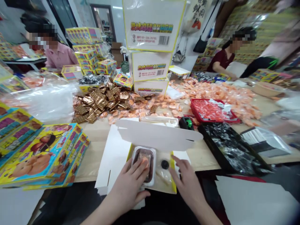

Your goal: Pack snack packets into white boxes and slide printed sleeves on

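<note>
clear plastic tray [143, 166] with dark contents sits on the yellow-edged base of an opened white card box [154, 134], low in the centre of the frame, with the lid flap standing up on the far side. left hand [127, 187] is on the tray: fingers spread, tips pressed on its top from the near side, no pinch. orange patch under the fingertips, can't tell if it's an item or glare. right hand [188, 187] is open with fingers spread, just right of the tray and apart from it, nearest a black round cap [165, 164] lying on a clear plastic sleeve [164, 176].

risks: pressure from the left hand could crack the thin tray or skew it in the box. cap looks loose, so a right-hand sweep could knock it off the base. flap looks unsupported and could fold onto the tray. box overhangs the near edge of the wooden table [93, 137], so a knock could tip it off. pile of gold foil sachets [98, 101] lies just beyond the flap, and a bumped flap could scatter it.
</note>
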`<state>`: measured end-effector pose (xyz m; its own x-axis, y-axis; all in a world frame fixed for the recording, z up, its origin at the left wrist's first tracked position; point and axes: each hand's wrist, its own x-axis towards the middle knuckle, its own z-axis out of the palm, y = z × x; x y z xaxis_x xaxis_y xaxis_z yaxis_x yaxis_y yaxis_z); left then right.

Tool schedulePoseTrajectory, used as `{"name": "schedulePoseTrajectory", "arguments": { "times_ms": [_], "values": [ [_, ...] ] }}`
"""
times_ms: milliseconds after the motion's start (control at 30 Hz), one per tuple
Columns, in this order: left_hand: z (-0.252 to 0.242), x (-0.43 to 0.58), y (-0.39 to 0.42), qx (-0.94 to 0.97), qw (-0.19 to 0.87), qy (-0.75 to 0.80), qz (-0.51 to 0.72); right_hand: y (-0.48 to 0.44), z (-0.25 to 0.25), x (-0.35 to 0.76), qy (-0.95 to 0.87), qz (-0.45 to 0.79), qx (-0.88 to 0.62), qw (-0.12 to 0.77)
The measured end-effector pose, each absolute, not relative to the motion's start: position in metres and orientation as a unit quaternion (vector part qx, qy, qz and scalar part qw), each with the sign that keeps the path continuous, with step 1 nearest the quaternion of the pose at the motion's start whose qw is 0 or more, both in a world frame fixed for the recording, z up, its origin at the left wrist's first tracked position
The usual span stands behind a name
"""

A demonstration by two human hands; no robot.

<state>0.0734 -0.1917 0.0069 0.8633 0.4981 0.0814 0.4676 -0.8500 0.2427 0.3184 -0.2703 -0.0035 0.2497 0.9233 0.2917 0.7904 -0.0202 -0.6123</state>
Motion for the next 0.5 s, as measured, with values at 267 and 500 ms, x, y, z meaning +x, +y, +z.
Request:
{"name": "schedulePoseTrajectory", "arguments": {
  "times_ms": [267,500],
  "values": [
    [-0.026,0.041,-0.16,0.885,0.16,0.324,0.293,-0.244,-0.022,0.335,-0.544,0.229,-0.686,0.426],
    [-0.032,0.019,-0.049,0.503,0.41,0.584,0.489,-0.158,-0.007,0.459,-0.529,0.067,-0.765,0.362]
  ]
}}
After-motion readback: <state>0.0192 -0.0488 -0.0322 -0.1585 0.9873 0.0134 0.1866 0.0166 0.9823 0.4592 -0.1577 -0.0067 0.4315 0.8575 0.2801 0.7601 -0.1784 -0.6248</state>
